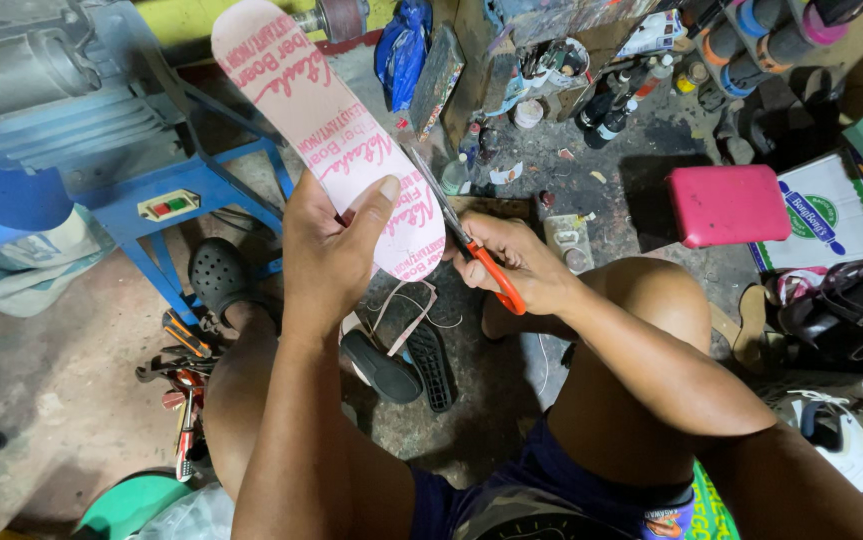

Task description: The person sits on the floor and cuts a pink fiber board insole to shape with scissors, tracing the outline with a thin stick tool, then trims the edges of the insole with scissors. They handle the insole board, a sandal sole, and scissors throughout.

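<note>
While the left hand [329,250] closes around the lower end of a long pink fibreboard insole [326,130] with red print, thumb pressed flat on its face, the right hand [516,265] grips orange-handled scissors [466,245], fingers through the loops, blades narrowly parted at the insole's edge. Thin trimmed strips [406,310] dangle beneath. A black shoe sole [431,365] lies on the floor below, a pink stool [728,203] well apart.

We hold a pink insole board [326,135] in our left hand [331,250], while our right hand [516,265] works orange-handled scissors [466,245] along its edge.
</note>
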Tool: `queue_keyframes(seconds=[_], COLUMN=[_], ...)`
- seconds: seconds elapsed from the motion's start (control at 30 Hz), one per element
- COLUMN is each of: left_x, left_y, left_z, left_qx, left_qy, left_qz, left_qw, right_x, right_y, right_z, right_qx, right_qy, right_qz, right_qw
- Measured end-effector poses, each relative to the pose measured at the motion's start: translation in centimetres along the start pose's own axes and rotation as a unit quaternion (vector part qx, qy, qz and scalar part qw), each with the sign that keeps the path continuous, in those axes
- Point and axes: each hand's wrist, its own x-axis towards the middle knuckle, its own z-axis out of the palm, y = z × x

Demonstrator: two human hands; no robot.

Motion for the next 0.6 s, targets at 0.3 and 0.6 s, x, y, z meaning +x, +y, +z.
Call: queue_keyframes(seconds=[0.3, 0.6], left_x=[-0.1, -0.2], left_y=[0.4, 1.1], left_z=[-0.1, -0.3], left_qx=[0.004, 0.073], left_qy=[-0.029, -0.025], left_qz=[-0.003, 0.030], left_qw=[1.000, 0.997], right_x=[-0.1, -0.2], right_y=[0.4, -0.2], right_z=[-0.4, 0.0], right_qx=[-0.029, -0.095], right_qy=[-0.004, 0.018], right_qz=[-0.006, 0.039], right_qw=[1.000, 0.995])
